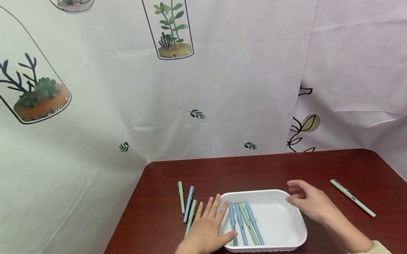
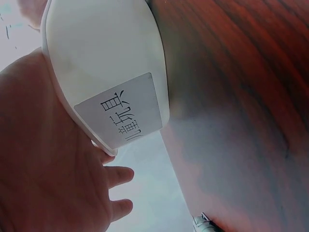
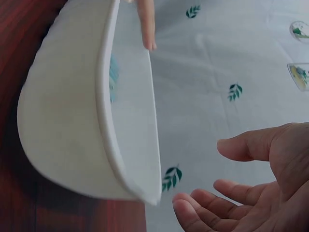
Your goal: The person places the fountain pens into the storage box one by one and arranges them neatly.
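Observation:
A white plastic tray (image 1: pixel 280 222) sits on the table, with three blue pens (image 1: pixel 240 223) and a green pen (image 1: pixel 248 225) side by side in its left half. My left hand (image 1: pixel 207 233), fingers spread, lies over the tray's left rim, its thumb reaching across the pens. In the left wrist view its palm is beside the tray's outer wall (image 2: pixel 106 53), which bears a printed label (image 2: pixel 120 111). Just off the tray's far right corner hovers my right hand (image 1: pixel 314 203), fingers loosely bent with nothing in them, as the right wrist view also shows.
Left of the tray, a green pen (image 1: pixel 181 196), a blue pen (image 1: pixel 189 204) and another green pen (image 1: pixel 191 216) lie on the dark red table (image 1: pixel 252 171). A pale green pen (image 1: pixel 352 197) lies at the right. Patterned white cloth (image 1: pixel 230 100) hangs behind the table.

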The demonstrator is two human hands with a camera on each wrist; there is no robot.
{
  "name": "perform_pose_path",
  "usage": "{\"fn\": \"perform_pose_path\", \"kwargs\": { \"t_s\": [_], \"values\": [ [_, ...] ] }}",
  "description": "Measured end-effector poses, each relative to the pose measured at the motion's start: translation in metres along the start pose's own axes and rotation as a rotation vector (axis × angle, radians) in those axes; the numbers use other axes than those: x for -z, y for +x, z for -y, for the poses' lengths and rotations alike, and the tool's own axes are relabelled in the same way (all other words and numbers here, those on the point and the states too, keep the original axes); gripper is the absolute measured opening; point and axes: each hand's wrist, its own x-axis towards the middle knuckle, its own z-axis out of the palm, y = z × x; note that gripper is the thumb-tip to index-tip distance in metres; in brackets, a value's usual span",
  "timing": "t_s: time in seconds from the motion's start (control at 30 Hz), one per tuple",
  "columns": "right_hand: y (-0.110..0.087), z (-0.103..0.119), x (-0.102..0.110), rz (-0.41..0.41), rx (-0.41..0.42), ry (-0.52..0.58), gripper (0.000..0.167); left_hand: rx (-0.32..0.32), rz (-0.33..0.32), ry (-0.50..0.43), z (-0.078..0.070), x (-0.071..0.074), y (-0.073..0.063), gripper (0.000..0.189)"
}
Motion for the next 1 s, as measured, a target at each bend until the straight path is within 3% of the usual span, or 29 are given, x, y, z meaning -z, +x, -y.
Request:
{"fn": "perform_pose_path", "kwargs": {
  "t_s": [0.4,1.0],
  "values": [
    [0.001,-0.019,0.036,-0.047,0.069,-0.070,0.056,0.005,0.001,0.004,-0.002,0.000,-0.002,0.085],
    [0.010,-0.056,0.071,-0.052,0.017,-0.117,0.062,0.009,-0.002,-0.002,-0.003,0.003,-0.002,0.085]
  ]
}}
